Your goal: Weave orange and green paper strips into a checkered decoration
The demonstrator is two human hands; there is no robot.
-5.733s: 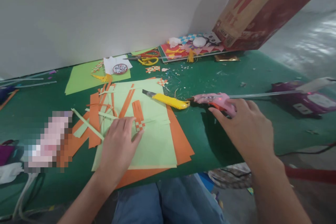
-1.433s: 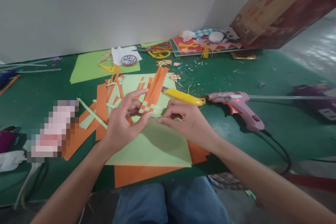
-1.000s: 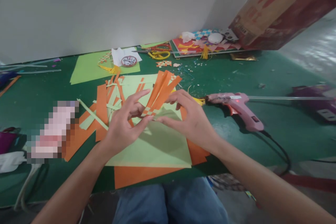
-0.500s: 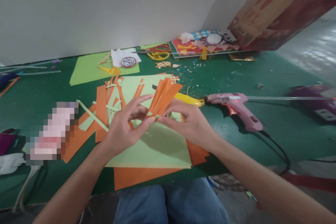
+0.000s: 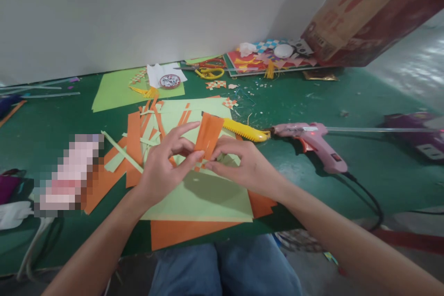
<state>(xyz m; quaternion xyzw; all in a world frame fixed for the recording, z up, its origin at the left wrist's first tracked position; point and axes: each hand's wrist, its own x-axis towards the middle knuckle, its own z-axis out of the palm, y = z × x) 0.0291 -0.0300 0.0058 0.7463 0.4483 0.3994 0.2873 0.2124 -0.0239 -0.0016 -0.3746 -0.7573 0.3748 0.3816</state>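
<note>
Between my hands, orange paper strips [image 5: 209, 134] stand upright, close together, with a small bit of pale green weave at their lower end. My left hand [image 5: 169, 157] pinches them from the left between thumb and fingers. From the right, my right hand [image 5: 243, 159] holds the lower end by its fingertips. Both hands are above a pale green sheet [image 5: 208, 199], which lies over orange paper [image 5: 187, 233]. A yellow cutter [image 5: 248, 132] lies just behind my right hand. Loose orange and green strips [image 5: 134, 148] are scattered left of my left hand.
A pink glue gun [image 5: 319, 141] with its cord lies at the right. Scissors [image 5: 210, 73], a round patterned tape roll [image 5: 169, 82] and a tray of scraps [image 5: 243, 64] stand along the back. A cardboard box [image 5: 367, 18] leans at the back right; a blurred-out object [image 5: 69, 173] lies left.
The orange strips have gone from fanned out to bunched together and turned their flat side toward me. My right fingertips have shifted slightly lower.
</note>
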